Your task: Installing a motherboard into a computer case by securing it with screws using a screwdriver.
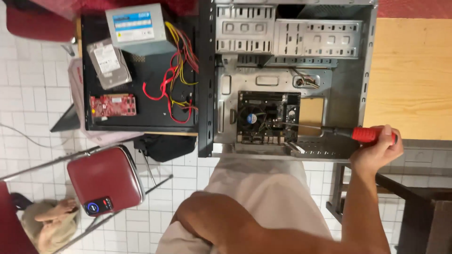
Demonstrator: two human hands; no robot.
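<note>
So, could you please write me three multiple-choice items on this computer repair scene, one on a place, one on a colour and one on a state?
1. Where does the hard drive lie?
A. inside the open case
B. on the black panel left of the case
C. on the red chair

2. What colour is the handle of the screwdriver?
A. red
B. yellow
C. blue

3. What is the right hand doing?
A. resting flat on the wooden table
B. gripping the screwdriver handle
C. holding the red circuit card

Answers: 1 B, it sits on the black panel beside the power supply; 2 A, the handle is plainly red; 3 B, the fingers wrap the handle while the tip reaches the motherboard in the computer case.
</note>
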